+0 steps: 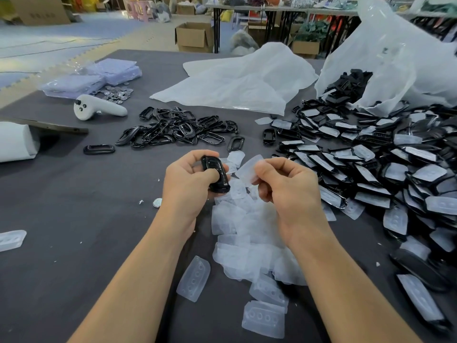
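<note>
Left hand [190,179] grip curled round glossy black plastic key-fob shell [215,175], held above dark grey worktop [74,194]. Right hand [284,186] grip pinches translucent white film piece [249,168], just beside shell, over pile of translucent film pieces [247,243].

A dark grey work table [74,194] stands on a floor of pale blue and beige foam mats [49,33] — beyond it sit open cardboard boxes [194,37] and cluttered black-legged tables [284,8], in soft, even light.

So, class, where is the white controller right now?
In the head view, the white controller lies far left on the grey table, beside the silver discs and left of the black frames.
</note>
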{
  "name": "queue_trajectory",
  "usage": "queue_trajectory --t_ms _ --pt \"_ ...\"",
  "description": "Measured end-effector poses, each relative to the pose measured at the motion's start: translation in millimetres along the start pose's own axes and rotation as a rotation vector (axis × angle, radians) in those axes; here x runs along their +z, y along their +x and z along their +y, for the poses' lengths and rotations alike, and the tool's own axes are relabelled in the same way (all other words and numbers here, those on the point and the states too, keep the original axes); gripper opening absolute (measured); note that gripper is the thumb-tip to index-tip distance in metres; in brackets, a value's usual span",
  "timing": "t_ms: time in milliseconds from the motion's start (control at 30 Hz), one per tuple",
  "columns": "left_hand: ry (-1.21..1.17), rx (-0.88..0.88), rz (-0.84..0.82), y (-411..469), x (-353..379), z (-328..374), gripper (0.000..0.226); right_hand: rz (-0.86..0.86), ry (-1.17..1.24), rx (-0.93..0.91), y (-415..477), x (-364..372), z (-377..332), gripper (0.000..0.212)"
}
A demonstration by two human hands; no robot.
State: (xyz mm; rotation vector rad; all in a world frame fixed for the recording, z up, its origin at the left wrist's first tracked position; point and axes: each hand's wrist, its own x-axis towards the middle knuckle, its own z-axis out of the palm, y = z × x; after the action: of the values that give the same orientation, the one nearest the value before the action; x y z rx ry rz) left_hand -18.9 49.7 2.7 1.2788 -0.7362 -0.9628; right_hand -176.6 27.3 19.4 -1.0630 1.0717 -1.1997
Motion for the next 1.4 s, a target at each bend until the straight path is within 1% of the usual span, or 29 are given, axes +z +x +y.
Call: queue_trajectory --t_ms 133,167,233,300,367,433,533,600,667,700,767,833,867,900,933,967,1000,1067,1100,1200,1300,1367,1400 --pt "-0.054 0.022 -0.042 -3.0 -4.0 7.9 0.040 -0.005 0.048 0.048 -0.5 5.4 1.8 0.012" --pt "-0.088 0.007 -0.076 -3.0 -7.1 10.1 0.040 -0.016 0.061 0.047 -0.5 6.4 2.5 0.014" --pt "-0.155 -0.054 -0.211 -2.9 -13.4 13.1 0.039 -0.024 0.048 0.023 -0.3 8.4 4.5 0.015" --pt "-0.177 -0.114 -0.330 -3.5 -16.9 13.6 0.049 -0.018 0.018 -0.013 0.4 10.1 6.8 0.016" --pt "-0.180 -0.142 -0.374 -3.1 -15.6 12.0 0.054 -0.032 -0.004 -0.037 1.4 11.1 9.5 0.019" --pt "-0.174 -0.149 -0.396 -3.7 -12.5 11.1 0.047 -0.096 0.006 -0.025 0.4 10.6 10.3 0.022" --pt "-0.172 -0.165 -0.347 -4.2 -11.3 11.1 0.035 -0.231 0.098 0.042 -2.8 9.3 7.5 0.025" --pt "-0.178 -0.164 -0.338 -4.5 -12.8 12.7 0.028 -0.279 0.153 0.090 -3.3 10.4 3.6 0.028" --pt "-0.162 -0.133 -0.386 -6.1 -15.0 14.4 0.029 -0.258 0.191 0.158 -1.9 9.8 1.6 0.034" --pt "-0.145 -0.112 -0.422 -7.0 -16.3 15.3 0.031 -0.263 0.164 0.182 -1.1 8.8 0.6 0.031" --pt "-0.119 -0.077 -0.496 -8.9 -18.4 17.4 0.034 -0.363 0.066 0.213 -1.1 6.1 -0.7 0.024" --pt "-0.123 -0.062 -0.560 -9.4 -20.5 18.7 0.036 -0.482 0.049 0.269 -1.7 2.6 -1.3 0.022" --pt "-0.117 -0.055 -0.579 -9.2 -20.9 19.1 0.037 -0.521 0.054 0.293 -1.7 0.9 -3.1 0.018" --pt "-0.107 -0.050 -0.589 -9.2 -21.5 19.0 0.039 -0.541 0.058 0.308 -0.6 -1.8 -4.2 0.020" --pt "-0.099 -0.048 -0.588 -8.7 -21.9 18.6 0.040 -0.547 0.053 0.318 0.4 -3.8 -6.4 0.020" --pt "-0.094 -0.052 -0.575 -8.1 -21.8 18.1 0.041 -0.539 0.053 0.321 2.0 -5.5 -7.7 0.014" --pt "-0.090 -0.059 -0.552 -7.7 -21.6 17.6 0.041 -0.509 0.057 0.326 2.6 -6.6 -9.1 0.016" --pt "-0.090 -0.070 -0.493 -7.2 -20.0 16.4 0.040 -0.440 0.066 0.323 5.6 -10.1 -9.1 0.027" --pt "-0.093 -0.073 -0.455 -6.8 -18.1 15.8 0.039 -0.416 0.079 0.315 6.6 -11.0 -9.4 0.027" --pt "-0.019 -0.061 -0.310 -6.1 -10.7 11.4 0.036 -0.384 0.141 0.283 6.4 -11.5 -10.3 0.015" --pt "0.091 -0.053 -0.212 -7.3 -2.4 6.8 0.034 -0.324 0.125 0.201 5.1 -7.2 -8.3 0.018" --pt "0.063 -0.036 -0.228 -9.2 1.3 4.3 0.026 -0.266 0.034 0.103 2.9 -2.2 -6.4 0.023" --pt "0.057 -0.021 -0.251 -9.9 2.1 3.6 0.023 -0.233 -0.052 0.031 1.7 -0.4 -4.8 0.024"
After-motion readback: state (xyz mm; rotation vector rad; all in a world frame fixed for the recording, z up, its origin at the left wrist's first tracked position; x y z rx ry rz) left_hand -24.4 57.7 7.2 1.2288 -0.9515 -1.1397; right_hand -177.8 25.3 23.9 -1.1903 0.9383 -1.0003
